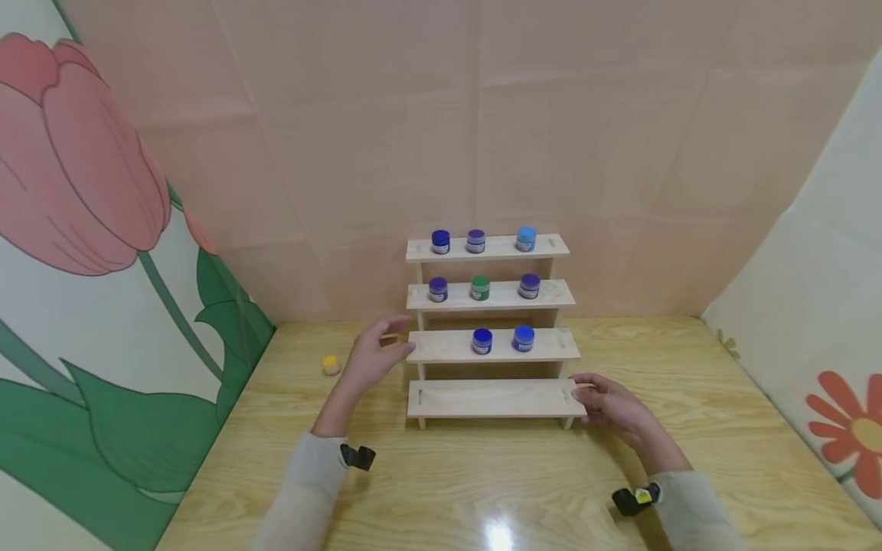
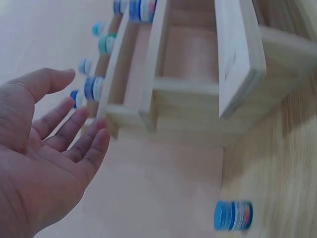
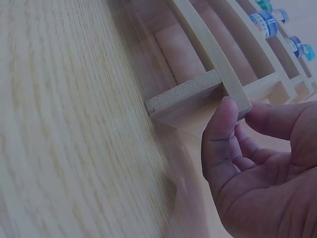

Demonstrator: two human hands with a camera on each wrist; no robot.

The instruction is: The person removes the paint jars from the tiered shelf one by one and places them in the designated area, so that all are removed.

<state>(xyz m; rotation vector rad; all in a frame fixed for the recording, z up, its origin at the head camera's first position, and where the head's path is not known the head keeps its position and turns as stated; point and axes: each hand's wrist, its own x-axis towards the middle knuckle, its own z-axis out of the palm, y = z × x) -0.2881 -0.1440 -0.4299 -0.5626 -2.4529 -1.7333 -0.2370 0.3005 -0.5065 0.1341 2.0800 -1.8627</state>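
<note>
A stepped wooden display rack (image 1: 498,398) stands against the back wall. Small lidded jars, mostly blue, sit on its upper steps; a green jar (image 1: 480,288) is among them, and the lowest step bears none. My right hand (image 1: 615,409) pinches the right end of the lowest step, thumb and fingers at its corner, as the right wrist view shows. Beside the rack's left side my left hand (image 1: 375,353) hovers with fingers spread and relaxed, holding nothing. A yellow-lidded jar (image 1: 331,365) stands on the table left of that hand.
The wood-grain table (image 1: 441,490) reaches back to a plain pinkish wall covering (image 1: 344,153). A panel with a painted tulip (image 1: 103,168) borders the left side, and a white panel with a red flower (image 1: 854,421) the right.
</note>
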